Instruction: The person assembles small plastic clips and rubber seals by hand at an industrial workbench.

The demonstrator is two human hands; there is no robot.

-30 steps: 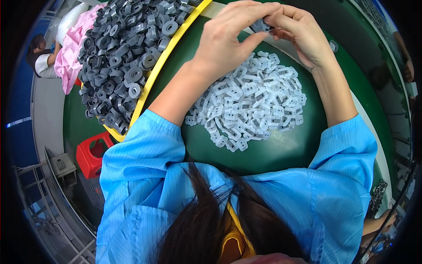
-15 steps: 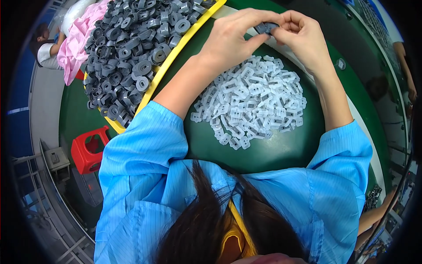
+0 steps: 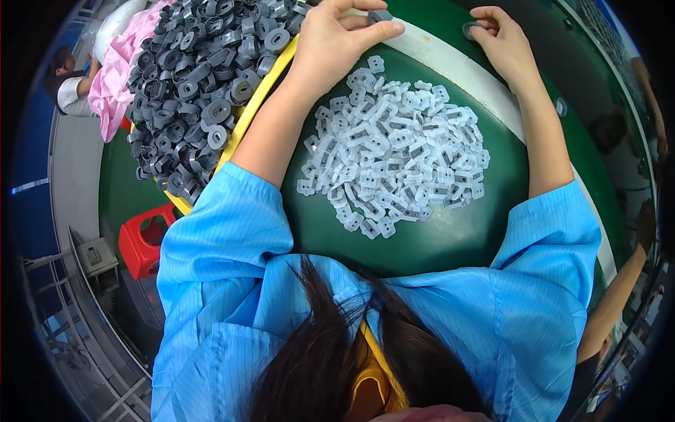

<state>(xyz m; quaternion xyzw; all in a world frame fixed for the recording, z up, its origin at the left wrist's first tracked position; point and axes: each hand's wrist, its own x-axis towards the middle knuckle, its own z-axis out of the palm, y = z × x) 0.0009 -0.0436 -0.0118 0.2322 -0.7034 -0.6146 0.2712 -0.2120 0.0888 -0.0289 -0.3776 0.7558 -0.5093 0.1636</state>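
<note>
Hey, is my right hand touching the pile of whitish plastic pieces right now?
Apart. The head view shows the right hand beyond the pile, with green tabletop and a pale strip between them.

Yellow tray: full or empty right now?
Full, where it shows: grey parts lie heaped across the tray, hiding its floor. Its far end is out of view.

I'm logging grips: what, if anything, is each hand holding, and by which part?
The left hand holds a dark grey part, the gripped side mostly hidden; the right hand pinches a rounded grey piece by its edge.
</note>
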